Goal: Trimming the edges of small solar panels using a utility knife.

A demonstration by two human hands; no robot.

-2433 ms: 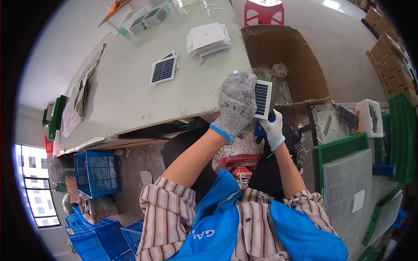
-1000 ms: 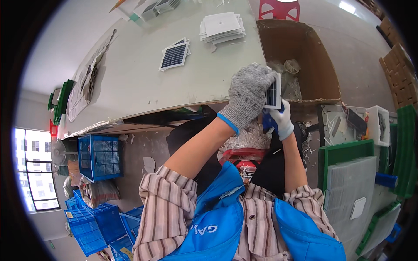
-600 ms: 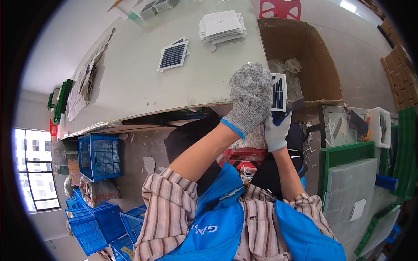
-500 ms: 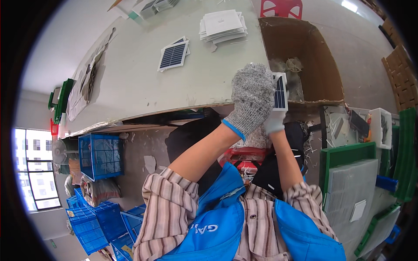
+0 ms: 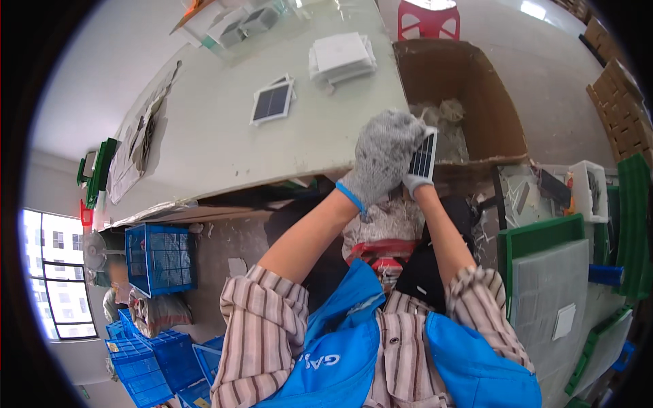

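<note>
Both gloved hands on a small solar panel (image 5: 424, 156), held up past the worktop (image 5: 218, 149) edge, in front of the cardboard box (image 5: 469, 75).

Left hand (image 5: 386, 153), grey knit glove, fingers curled over the panel's left side, gripping it. Right hand (image 5: 415, 182) mostly hidden behind and under the panel, grip unclear. Second solar panel (image 5: 272, 102) flat on the worktop, stack of white plates (image 5: 340, 56) near the box. Blue crates (image 5: 160, 258) on the floor, left.
</note>
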